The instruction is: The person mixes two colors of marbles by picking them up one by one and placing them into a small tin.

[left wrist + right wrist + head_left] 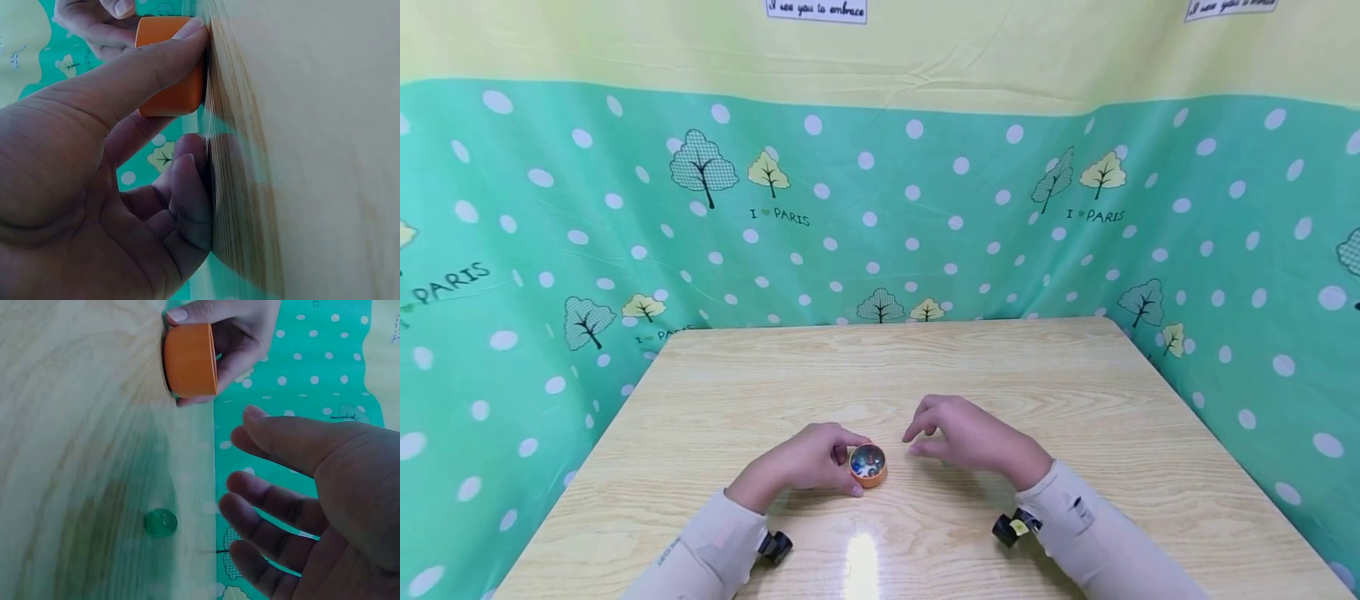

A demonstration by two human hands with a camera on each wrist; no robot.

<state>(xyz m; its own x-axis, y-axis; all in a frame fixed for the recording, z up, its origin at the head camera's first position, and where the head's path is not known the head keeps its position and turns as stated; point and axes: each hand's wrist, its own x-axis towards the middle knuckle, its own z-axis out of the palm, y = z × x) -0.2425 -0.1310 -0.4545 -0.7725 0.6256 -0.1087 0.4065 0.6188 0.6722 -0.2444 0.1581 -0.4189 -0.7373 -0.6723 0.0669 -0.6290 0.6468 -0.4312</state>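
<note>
A small round orange tub (868,466) stands upright on the table, with several shiny coloured bits, possibly marbles, inside. My left hand (816,457) grips it from the left, thumb on the near side and a finger on the far side. From the left wrist, the tub's orange wall (169,100) shows beyond the thumb. Right of the tub, my right hand (966,433) hovers with loosely bent fingers and nothing visible between them. Below that hand a green glass marble (160,523) lies on the tabletop, mostly hidden in the head view.
The light wood table (880,358) has a glossy surface with a bright reflection near its front. A green dotted curtain (910,217) surrounds its back and sides. Black wrist cameras sit under both sleeves, close to the tabletop.
</note>
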